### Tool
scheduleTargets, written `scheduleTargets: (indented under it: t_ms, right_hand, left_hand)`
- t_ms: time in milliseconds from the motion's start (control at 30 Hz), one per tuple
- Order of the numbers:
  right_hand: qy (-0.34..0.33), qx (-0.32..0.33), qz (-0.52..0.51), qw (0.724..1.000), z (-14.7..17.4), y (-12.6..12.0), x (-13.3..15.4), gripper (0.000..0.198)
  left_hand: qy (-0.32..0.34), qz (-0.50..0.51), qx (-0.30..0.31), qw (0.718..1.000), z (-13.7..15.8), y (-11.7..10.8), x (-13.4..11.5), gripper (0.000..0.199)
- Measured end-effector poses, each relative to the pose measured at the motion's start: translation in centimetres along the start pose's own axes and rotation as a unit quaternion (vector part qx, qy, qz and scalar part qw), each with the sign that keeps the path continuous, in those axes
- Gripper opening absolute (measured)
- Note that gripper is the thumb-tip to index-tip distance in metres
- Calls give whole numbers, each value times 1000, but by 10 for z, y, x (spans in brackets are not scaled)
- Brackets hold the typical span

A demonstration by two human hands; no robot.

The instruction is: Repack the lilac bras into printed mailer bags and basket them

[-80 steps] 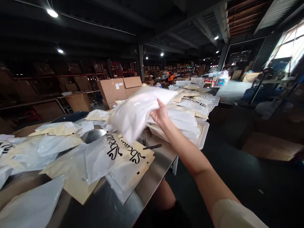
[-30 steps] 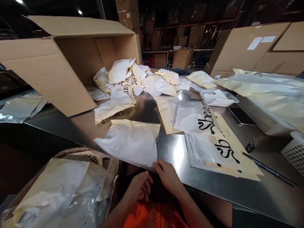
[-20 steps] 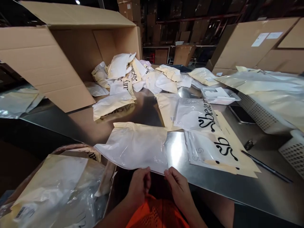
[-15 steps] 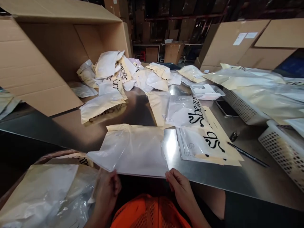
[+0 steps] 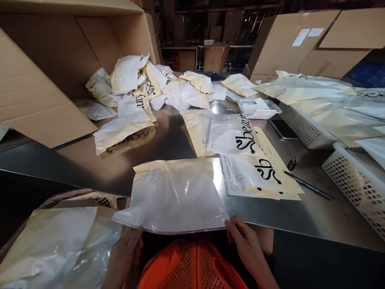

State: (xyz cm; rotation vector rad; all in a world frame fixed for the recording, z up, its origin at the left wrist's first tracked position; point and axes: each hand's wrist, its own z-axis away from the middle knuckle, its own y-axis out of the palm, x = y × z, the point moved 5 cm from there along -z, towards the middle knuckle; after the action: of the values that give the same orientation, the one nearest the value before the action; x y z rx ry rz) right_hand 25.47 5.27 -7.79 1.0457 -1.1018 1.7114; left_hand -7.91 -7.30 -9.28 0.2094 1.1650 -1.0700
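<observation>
Nearest to me, my left hand point(image 5: 124, 253) and right hand point(image 5: 245, 247) each pinch a near corner of one sealed bag point(image 5: 177, 196), fingers closed on its edge. The bag lies flat on the steel table point(image 5: 300, 218), its near edge hanging just over the table's lip, above an orange mesh garment point(image 5: 192, 267) at my waist. The bag is clear on this face with a cream backing, and something white is folded inside. A small white sticker point(image 5: 153, 175) sits near its far left corner; its print is too small to read.

Progress, as I judge it: this bag is in hand and not yet put anywhere. To the near left, a sack point(image 5: 57, 237) already holds several like bags, so some sorting looks done. Much remains loose on the table.

To the right of my bag lies a flat stack of bags point(image 5: 255, 172) with large black script. The upper one reads "Sbeau", cut off at its edge; the lower shows "Sb" upside down. A black pen point(image 5: 309, 185) lies just beside the stack, with white perforated baskets point(image 5: 349, 176) at the right edge.

Farther off, a dark phone point(image 5: 282, 129) and a small tray point(image 5: 258, 108). At far left a heap of bags point(image 5: 141, 92) spills from a big open carton point(image 5: 39, 80); partial script there is not legible. Far right, cartons point(image 5: 288, 48) carry white labels, unreadable.
</observation>
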Motion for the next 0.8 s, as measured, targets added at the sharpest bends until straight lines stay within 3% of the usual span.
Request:
scheduleTargets:
  t_ms: [100,267,367,467,500,567,633,700,800]
  right_hand:
    - [4,12,-9,1000,5,4,-2,49]
    - [21,-29,-52,998,8,-5,-15,49]
    - [79,-121,-139,980,5,-15,-31,48]
    - [104,-180,-258,944,3,-12,-38,54]
    - [103,-186,-273,938,3,-10,-36,56]
    - [106,-170,-254,946,4,-1,-29,60]
    - [117,-130,-220,960,3,9,-22,61]
    - [108,-94,-197,970,0,18,-13,55]
    - [62,-87,-130,986,-9,19,4,49]
  left_hand:
    - [-80,114,43,989,3,25,3,51]
    - [-103,211,-42,971,-11,4,3,47]
    - [-65,205,-82,973,-20,-17,3,45]
    - [73,66,-192,976,-16,-37,-10,40]
    - [161,-8,-242,957,-7,-40,-22,37]
    - [371,-160,-272,873,18,-25,-52,24]
    - [540,-290,-174,771,44,13,-77,17]
    - [608,-400,-42,685,61,54,-92,24]
    - [587,-536,104,598,64,94,-108,20]
